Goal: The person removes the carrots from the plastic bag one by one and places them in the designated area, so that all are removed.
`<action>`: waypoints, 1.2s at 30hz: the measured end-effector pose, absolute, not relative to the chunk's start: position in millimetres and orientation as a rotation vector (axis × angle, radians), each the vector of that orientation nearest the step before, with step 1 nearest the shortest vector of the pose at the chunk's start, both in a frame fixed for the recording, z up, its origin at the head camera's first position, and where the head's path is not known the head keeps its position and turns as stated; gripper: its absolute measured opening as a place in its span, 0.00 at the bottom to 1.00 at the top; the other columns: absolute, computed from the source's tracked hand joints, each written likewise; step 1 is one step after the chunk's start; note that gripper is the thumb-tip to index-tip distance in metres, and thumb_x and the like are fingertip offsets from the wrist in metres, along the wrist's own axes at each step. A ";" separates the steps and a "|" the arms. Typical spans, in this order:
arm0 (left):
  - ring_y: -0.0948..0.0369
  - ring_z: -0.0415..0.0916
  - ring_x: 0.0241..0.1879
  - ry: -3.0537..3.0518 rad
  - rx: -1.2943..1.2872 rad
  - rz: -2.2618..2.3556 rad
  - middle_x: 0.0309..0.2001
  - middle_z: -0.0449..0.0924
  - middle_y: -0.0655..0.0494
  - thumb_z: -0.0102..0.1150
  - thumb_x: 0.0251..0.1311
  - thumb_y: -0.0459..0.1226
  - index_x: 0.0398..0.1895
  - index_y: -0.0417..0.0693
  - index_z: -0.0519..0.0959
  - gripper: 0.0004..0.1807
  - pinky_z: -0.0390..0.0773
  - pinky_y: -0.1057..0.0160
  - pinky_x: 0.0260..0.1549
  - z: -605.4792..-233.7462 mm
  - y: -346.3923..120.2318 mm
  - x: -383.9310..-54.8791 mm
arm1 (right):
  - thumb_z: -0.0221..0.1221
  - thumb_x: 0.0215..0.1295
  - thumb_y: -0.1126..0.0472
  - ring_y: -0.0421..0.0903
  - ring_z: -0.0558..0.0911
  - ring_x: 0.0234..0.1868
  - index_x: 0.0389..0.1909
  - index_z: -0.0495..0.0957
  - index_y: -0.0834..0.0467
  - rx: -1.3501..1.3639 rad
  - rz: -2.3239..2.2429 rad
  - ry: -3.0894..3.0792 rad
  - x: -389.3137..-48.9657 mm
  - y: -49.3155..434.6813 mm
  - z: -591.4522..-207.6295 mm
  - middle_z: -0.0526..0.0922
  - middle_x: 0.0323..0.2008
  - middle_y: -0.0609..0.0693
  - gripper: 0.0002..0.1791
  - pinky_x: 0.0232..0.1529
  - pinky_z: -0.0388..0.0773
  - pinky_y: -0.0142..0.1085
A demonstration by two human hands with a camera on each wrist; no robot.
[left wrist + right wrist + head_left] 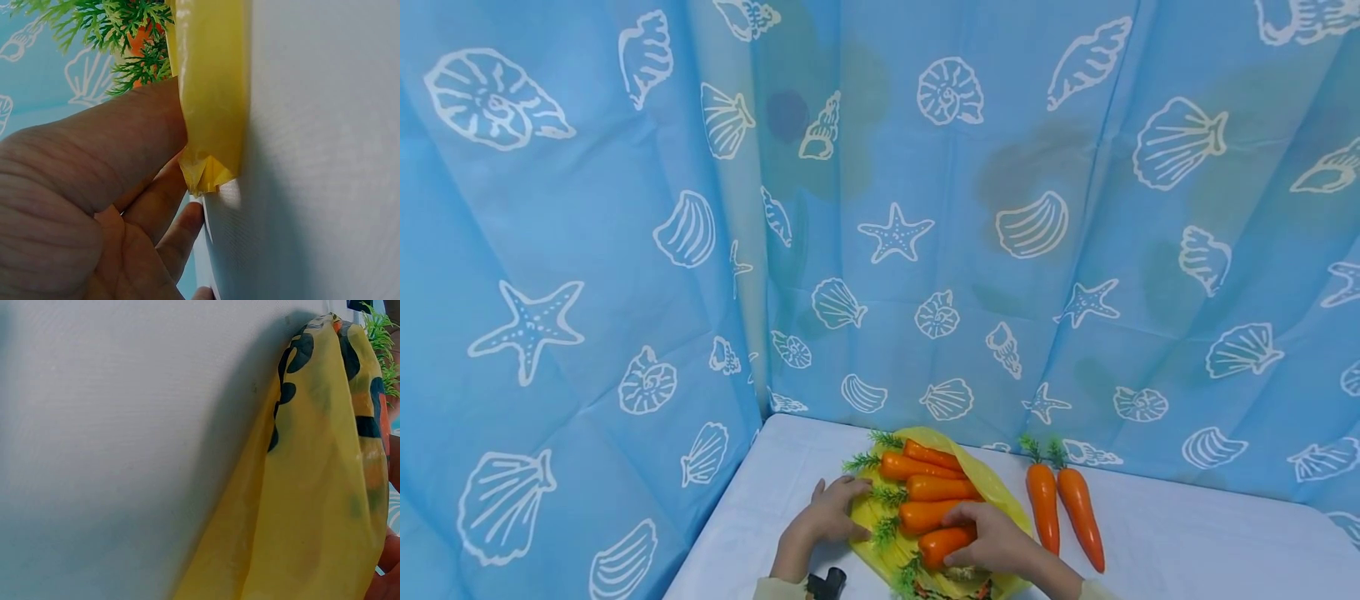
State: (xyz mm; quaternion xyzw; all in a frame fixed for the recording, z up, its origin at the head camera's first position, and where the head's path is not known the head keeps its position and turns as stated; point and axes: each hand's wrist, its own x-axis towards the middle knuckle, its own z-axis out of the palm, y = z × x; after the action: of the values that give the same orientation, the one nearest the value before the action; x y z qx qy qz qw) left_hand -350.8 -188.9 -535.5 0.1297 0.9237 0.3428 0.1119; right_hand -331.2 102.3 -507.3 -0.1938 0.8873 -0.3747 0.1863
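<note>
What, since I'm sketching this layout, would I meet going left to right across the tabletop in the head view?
The person's bare left hand → a yellow plastic bag → a loose, glossy orange carrot with a leafy green top → a second such loose carrot.

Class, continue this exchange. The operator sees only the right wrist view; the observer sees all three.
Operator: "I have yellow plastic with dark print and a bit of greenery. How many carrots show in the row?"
Observer: Five carrots show side by side in the head view, on the yellow plastic.

Operator: Are any carrots off to the side?

Observer: Yes, two loose carrots lie on the white table, right of the plastic.

Operator: And where is the left hand?

Observer: The left hand is by the row's leafy ends.
</note>
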 end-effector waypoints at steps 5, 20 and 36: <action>0.42 0.58 0.73 2.702 0.380 1.010 0.68 0.72 0.50 0.75 0.47 0.39 0.62 0.50 0.77 0.34 0.37 0.30 0.72 -534.6 -189.8 -350.6 | 0.74 0.51 0.56 0.49 0.77 0.47 0.48 0.81 0.57 -0.571 -1.040 2.503 -329.4 100.5 -505.4 0.83 0.46 0.48 0.23 0.49 0.80 0.51; 0.42 0.57 0.73 2.717 0.427 1.024 0.68 0.72 0.49 0.75 0.47 0.39 0.62 0.49 0.77 0.35 0.37 0.29 0.71 -535.2 -191.0 -350.9 | 0.74 0.51 0.55 0.45 0.77 0.44 0.46 0.82 0.54 -0.552 -1.031 2.433 -333.3 99.9 -513.1 0.83 0.45 0.46 0.21 0.47 0.79 0.47; 0.42 0.58 0.73 2.715 0.427 1.021 0.68 0.72 0.49 0.75 0.47 0.38 0.62 0.49 0.77 0.35 0.37 0.29 0.71 -536.0 -190.8 -348.6 | 0.74 0.51 0.56 0.45 0.76 0.42 0.49 0.81 0.52 -0.596 -1.030 2.383 -327.6 91.9 -517.2 0.82 0.46 0.44 0.23 0.48 0.78 0.44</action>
State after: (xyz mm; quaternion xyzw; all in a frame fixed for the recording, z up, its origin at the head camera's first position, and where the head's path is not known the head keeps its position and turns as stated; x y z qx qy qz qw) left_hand -348.6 -190.8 -536.0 0.1447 0.9209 0.3465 0.1048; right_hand -327.6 91.9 -517.2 -0.2174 0.8691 -0.3758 0.2369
